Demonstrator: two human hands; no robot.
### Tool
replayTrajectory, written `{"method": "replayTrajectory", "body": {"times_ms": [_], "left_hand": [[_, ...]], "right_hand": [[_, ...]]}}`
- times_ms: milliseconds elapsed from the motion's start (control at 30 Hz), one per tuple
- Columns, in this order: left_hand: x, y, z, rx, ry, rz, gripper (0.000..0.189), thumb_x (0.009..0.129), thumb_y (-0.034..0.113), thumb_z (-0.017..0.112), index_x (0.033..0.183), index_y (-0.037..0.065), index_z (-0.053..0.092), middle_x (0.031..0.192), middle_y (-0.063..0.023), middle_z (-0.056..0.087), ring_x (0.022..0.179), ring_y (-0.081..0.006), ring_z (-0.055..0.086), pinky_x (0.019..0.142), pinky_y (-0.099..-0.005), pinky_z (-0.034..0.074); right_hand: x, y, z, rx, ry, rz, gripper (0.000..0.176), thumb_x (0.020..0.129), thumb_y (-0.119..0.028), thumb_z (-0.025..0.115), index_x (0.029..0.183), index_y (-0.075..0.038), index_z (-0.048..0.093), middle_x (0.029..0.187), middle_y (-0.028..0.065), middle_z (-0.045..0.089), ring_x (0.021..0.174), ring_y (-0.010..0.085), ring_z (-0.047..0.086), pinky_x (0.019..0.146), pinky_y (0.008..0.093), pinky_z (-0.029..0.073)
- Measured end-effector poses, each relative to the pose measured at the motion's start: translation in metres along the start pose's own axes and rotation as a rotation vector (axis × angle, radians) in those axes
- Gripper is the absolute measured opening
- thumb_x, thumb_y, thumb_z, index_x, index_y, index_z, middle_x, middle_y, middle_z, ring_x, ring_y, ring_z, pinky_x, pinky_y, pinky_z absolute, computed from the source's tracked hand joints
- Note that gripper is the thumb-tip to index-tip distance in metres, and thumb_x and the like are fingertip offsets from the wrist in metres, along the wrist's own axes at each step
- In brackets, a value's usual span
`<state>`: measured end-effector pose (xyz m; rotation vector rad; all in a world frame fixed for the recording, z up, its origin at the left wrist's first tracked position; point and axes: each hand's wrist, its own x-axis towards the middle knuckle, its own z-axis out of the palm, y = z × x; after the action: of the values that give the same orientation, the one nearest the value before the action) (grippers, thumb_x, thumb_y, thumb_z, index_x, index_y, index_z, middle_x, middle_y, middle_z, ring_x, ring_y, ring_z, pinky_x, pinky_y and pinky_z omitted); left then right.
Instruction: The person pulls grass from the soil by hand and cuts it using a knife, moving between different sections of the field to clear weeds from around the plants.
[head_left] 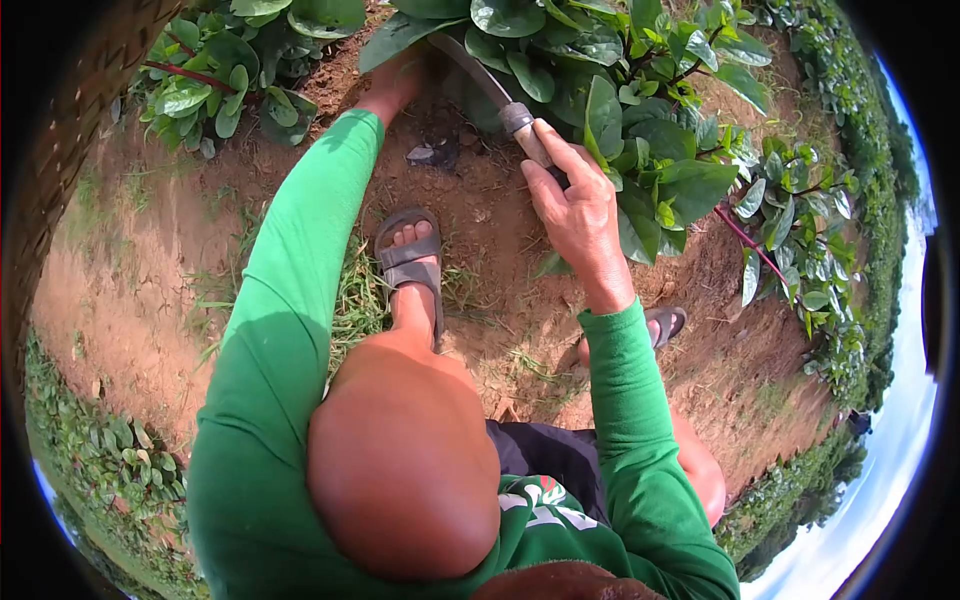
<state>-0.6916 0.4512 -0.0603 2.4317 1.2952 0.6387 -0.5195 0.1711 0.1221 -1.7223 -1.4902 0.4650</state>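
My right hand (580,205) is closed around the pale handle of a curved knife (478,75). Its narrow blade points up and left, and the tip reaches in among broad green leaves. My left hand (398,82) reaches under the same leafy plant (560,60), close to the blade tip. Leaves and shadow cover its fingers, so what they touch is hidden. The plant has thick, glossy leaves and dark reddish stems. Some of its leaves hang right beside my right hand.
Another leafy plant (215,80) grows at the upper left, and a row with a red stem (750,243) runs along the right. My sandalled foot (410,255) stands on reddish soil with grass tufts. A woven brim (80,100) edges the left of the view.
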Motion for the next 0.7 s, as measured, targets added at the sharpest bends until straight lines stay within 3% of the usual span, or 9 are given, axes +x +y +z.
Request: {"method": "replayTrajectory", "body": {"times_ms": [100, 200, 267, 333, 433, 500, 533, 567, 700], "left_hand": [[0.008, -0.012, 0.032, 0.076, 0.253, 0.258, 0.036, 0.098, 0.03, 0.059, 0.125, 0.007, 0.065, 0.124, -0.0189, 0.068, 0.118, -0.041, 0.062, 0.101, -0.0489, 0.048], [-0.003, -0.013, 0.031, -0.019, 0.258, 0.102, 0.036, 0.096, 0.028, 0.06, 0.126, 0.008, 0.065, 0.127, -0.0186, 0.067, 0.119, -0.0399, 0.061, 0.102, -0.0478, 0.047], [-0.003, -0.018, 0.038, -0.542, 0.245, 0.03, 0.035, 0.096, 0.024, 0.063, 0.127, 0.009, 0.066, 0.128, -0.018, 0.067, 0.12, -0.0386, 0.061, 0.103, -0.0465, 0.048], [-0.003, -0.003, -0.007, 0.086, 0.158, 0.164, 0.034, 0.096, 0.021, 0.063, 0.128, 0.009, 0.066, 0.128, -0.0174, 0.068, 0.118, -0.0377, 0.062, 0.101, -0.0463, 0.049], [0.003, -0.058, 0.028, 0.129, 0.334, 0.397, 0.03, 0.098, 0.017, 0.062, 0.126, 0.005, 0.066, 0.123, -0.0148, 0.071, 0.109, -0.0315, 0.068, 0.094, -0.0421, 0.054], [-0.013, -0.071, 0.033, -0.259, 0.278, 0.114, 0.023, 0.099, 0.015, 0.059, 0.118, 0.005, 0.068, 0.113, -0.01, 0.074, 0.096, -0.0258, 0.07, 0.084, -0.0372, 0.056], [-0.021, -0.074, 0.032, -0.447, 0.246, -0.034, 0.021, 0.099, 0.014, 0.058, 0.114, 0.005, 0.069, 0.108, -0.0076, 0.075, 0.09, -0.0229, 0.07, 0.079, -0.0348, 0.058], [-0.03, -0.039, -0.001, -0.937, 0.146, -0.555, 0.024, 0.1, 0.017, 0.056, 0.115, 0.001, 0.065, 0.104, -0.0096, 0.075, 0.084, -0.0191, 0.07, 0.072, -0.0333, 0.058], [-0.037, -0.008, -0.035, -0.813, 0.123, -0.581, 0.027, 0.104, 0.019, 0.055, 0.123, 0.001, 0.062, 0.105, -0.0083, 0.072, 0.083, -0.0134, 0.067, 0.068, -0.0288, 0.057]], "right_hand": [[-0.014, -0.004, -0.017, -0.071, -0.069, 0.032, 0.043, 0.091, -0.006, 0.073, 0.134, -0.005, 0.067, 0.111, 0.0149, 0.071, 0.1, 0.0304, 0.068, 0.089, 0.0387, 0.054], [-0.032, -0.003, -0.022, -0.028, -0.084, 0.121, 0.045, 0.092, -0.006, 0.073, 0.137, -0.004, 0.065, 0.109, 0.0151, 0.07, 0.097, 0.0279, 0.068, 0.088, 0.0361, 0.054], [-0.039, -0.002, -0.019, -0.01, -0.075, 0.098, 0.046, 0.093, -0.006, 0.073, 0.138, -0.003, 0.063, 0.108, 0.0144, 0.068, 0.096, 0.026, 0.067, 0.086, 0.0343, 0.053], [-0.043, -0.007, -0.016, 0.008, -0.084, 0.135, 0.046, 0.093, -0.006, 0.073, 0.138, -0.003, 0.063, 0.109, 0.0144, 0.068, 0.096, 0.0261, 0.067, 0.086, 0.0344, 0.053], [-0.034, -0.01, -0.006, -0.059, -0.097, 0.066, 0.047, 0.092, -0.008, 0.073, 0.138, -0.007, 0.064, 0.112, 0.0155, 0.068, 0.098, 0.0303, 0.068, 0.087, 0.0372, 0.055], [-0.019, -0.014, 0.001, -0.138, -0.101, -0.039, 0.049, 0.091, -0.009, 0.073, 0.139, -0.011, 0.063, 0.114, 0.0168, 0.068, 0.098, 0.0351, 0.068, 0.084, 0.0413, 0.057], [-0.008, -0.021, 0.003, -0.176, -0.152, -0.002, 0.048, 0.093, -0.009, 0.072, 0.14, -0.01, 0.063, 0.115, 0.016, 0.069, 0.099, 0.031, 0.067, 0.087, 0.0404, 0.054], [0.004, -0.019, 0.007, -0.204, -0.122, -0.053, 0.047, 0.094, -0.009, 0.071, 0.14, -0.011, 0.063, 0.114, 0.0156, 0.069, 0.097, 0.031, 0.067, 0.086, 0.0404, 0.054], [0.044, -0.024, 0.006, -0.161, -0.066, -0.078, 0.044, 0.097, -0.012, 0.068, 0.141, -0.012, 0.062, 0.113, 0.0142, 0.068, 0.096, 0.0303, 0.067, 0.084, 0.0375, 0.053]]}}
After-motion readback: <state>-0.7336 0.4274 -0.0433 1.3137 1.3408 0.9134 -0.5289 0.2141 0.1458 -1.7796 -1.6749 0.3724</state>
